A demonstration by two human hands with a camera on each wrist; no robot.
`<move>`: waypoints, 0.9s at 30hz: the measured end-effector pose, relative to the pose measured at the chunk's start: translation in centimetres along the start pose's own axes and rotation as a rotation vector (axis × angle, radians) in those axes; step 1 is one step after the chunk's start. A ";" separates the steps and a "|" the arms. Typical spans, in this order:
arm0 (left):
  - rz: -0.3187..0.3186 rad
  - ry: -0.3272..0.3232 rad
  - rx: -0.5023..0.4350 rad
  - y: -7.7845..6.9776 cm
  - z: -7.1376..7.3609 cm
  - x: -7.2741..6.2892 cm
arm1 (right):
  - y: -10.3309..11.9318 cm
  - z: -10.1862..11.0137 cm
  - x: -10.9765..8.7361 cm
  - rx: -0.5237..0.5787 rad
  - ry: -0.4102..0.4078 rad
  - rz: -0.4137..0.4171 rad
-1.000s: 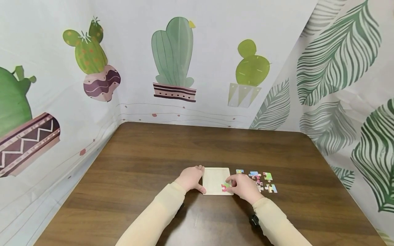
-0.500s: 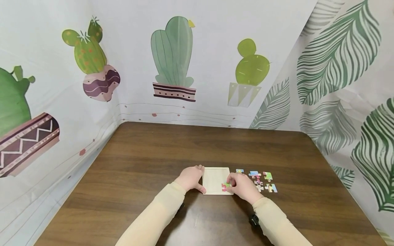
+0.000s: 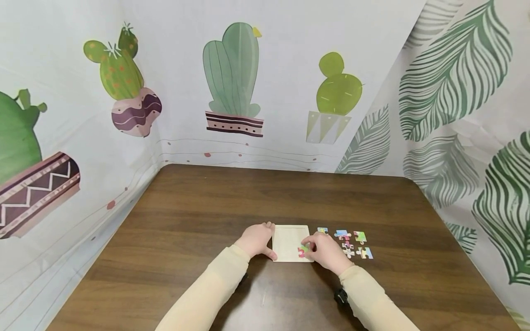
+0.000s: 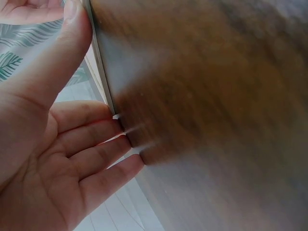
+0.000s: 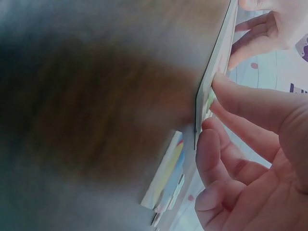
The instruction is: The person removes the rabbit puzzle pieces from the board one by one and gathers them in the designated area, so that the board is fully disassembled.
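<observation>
A shallow pale wooden puzzle tray (image 3: pixel 287 241) lies flat on the table. My left hand (image 3: pixel 256 240) rests at its left side, the thumb touching near the front corner and the fairly straight fingers along the edge; the left wrist view shows the fingertips down on the tabletop. A pink and green jigsaw piece (image 3: pixel 302 251) sits in the tray's front right corner. Thumb and index finger of my right hand (image 3: pixel 328 252) hold it there, covering part of it. Only a sliver of green shows between them in the right wrist view.
Several loose jigsaw pieces lie right of the tray, among them a blue one (image 3: pixel 341 234), a green one (image 3: pixel 360 236) and a yellow and blue one (image 3: pixel 365 253). My right hand hides some of that group. The brown wooden table (image 3: pixel 232 197) meets a patterned backdrop (image 3: pixel 285 92).
My right index finger draws in toward the piece, then reaches slightly left again. The piece shifts barely, if at all. My left hand and the tray stay where they were.
</observation>
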State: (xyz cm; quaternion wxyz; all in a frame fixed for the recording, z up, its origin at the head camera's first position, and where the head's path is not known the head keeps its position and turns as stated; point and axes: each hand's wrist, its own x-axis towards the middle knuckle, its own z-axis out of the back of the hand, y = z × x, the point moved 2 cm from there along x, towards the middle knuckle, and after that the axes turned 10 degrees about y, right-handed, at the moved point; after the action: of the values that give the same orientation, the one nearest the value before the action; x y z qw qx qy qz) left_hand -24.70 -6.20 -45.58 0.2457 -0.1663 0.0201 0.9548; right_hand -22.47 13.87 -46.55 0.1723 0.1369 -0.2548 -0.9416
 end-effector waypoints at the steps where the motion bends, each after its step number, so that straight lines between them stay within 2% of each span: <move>1: 0.001 0.000 0.001 0.0 0.0 0.0 | 0.0 0.0 0.0 0.003 -0.003 0.003; 18: -0.001 0.003 0.015 0.0 0.1 0.1 | -0.5 0.6 0.1 0.116 -0.101 0.056; 24: 0.006 0.010 0.018 0.0 0.1 0.1 | -1.7 1.8 -0.3 0.205 -0.079 0.054; 27: 0.011 0.014 0.017 0.0 0.0 0.2 | -2.8 2.6 -0.9 0.210 -0.056 0.069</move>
State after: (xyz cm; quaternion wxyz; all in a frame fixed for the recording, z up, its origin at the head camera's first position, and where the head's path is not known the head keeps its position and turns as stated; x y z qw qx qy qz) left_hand -24.87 -6.13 -45.59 0.2416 -0.1708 0.0310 0.9547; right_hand -23.28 17.59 -45.70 0.1819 0.1189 -0.3614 -0.9068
